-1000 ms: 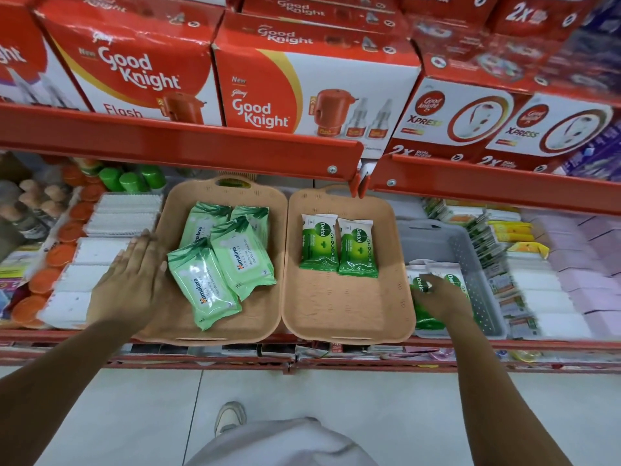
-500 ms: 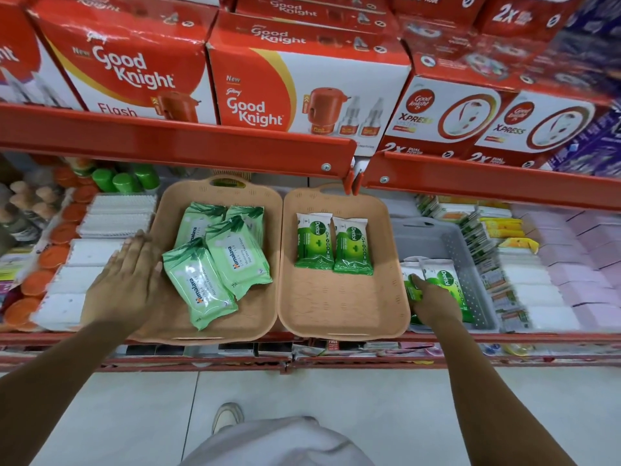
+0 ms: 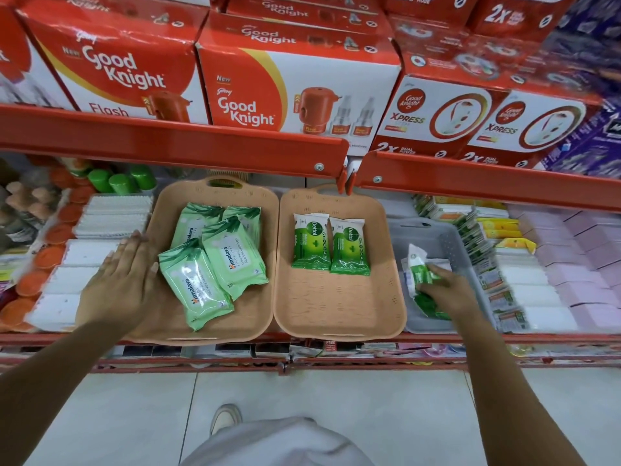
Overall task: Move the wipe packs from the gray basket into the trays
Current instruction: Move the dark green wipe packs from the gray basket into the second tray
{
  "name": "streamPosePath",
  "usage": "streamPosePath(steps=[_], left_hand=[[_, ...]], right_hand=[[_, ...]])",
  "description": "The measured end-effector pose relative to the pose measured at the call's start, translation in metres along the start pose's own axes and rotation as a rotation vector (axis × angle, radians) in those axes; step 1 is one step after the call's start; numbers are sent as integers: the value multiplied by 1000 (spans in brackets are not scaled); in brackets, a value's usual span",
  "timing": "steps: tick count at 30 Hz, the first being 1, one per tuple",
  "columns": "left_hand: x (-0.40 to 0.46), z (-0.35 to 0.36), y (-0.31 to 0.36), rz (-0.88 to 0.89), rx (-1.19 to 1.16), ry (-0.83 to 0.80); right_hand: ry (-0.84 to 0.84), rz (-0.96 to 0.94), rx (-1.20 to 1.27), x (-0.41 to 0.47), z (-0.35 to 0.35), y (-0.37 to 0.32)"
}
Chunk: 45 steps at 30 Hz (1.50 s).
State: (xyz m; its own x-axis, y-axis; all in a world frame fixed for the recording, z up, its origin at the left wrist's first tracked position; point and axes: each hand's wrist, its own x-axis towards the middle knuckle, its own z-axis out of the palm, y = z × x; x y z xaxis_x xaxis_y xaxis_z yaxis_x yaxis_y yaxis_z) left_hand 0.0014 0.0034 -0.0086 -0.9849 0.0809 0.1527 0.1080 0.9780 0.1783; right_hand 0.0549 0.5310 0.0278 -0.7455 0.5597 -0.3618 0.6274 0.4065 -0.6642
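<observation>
Two tan trays stand side by side on the lower shelf. The left tray (image 3: 258, 317) holds several light green Himalaya wipe packs (image 3: 195, 284). In the right tray (image 3: 339, 311) two dark green Dettol packs (image 3: 331, 243) lie next to each other at the back. To the right is the gray basket (image 3: 447, 237). Inside it, my right hand (image 3: 447, 290) is shut on a Dettol wipe pack (image 3: 416, 267), tilted up on edge. More green packaging shows under that hand. My left hand (image 3: 117, 284) rests flat, fingers apart, on the left tray's left rim.
An orange shelf rail (image 3: 174, 142) with Good Knight boxes (image 3: 285, 85) overhangs the trays from above. White packs (image 3: 84, 260) and orange-capped bottles (image 3: 43, 257) crowd the left; sachets and pink packs (image 3: 588, 264) fill the right. The floor and my shoe (image 3: 225, 418) show below.
My right hand has closed on a Dettol pack in the gray basket and tipped it up off the pile. The left hand has stayed on the left tray's rim.
</observation>
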Motion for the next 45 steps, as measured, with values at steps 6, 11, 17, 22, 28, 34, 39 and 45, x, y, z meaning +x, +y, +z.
streamPosePath(steps=[6, 11, 17, 22, 28, 34, 39, 45], left_hand=[[0, -2, 4, 0, -1, -1], [0, -4, 6, -8, 2, -23], [0, -5, 7, -4, 2, -34], [1, -4, 4, 11, 10, -29], [0, -3, 3, 11, 14, -24], [0, -1, 2, 9, 17, -27], [1, -1, 2, 4, 11, -29], [0, -1, 1, 1, 0, -27]], right_hand=[[-83, -147, 458, -54, -9, -57], [-208, -330, 128, -79, 64, -85], [-126, -435, -553, -92, 147, -111], [-117, -421, -726, -91, 174, -95], [-184, -478, -624, -81, 157, -81], [199, -458, -411, -48, 82, -55], [341, -289, -421, -5, 32, -5], [127, -45, -588, 23, 18, 32]])
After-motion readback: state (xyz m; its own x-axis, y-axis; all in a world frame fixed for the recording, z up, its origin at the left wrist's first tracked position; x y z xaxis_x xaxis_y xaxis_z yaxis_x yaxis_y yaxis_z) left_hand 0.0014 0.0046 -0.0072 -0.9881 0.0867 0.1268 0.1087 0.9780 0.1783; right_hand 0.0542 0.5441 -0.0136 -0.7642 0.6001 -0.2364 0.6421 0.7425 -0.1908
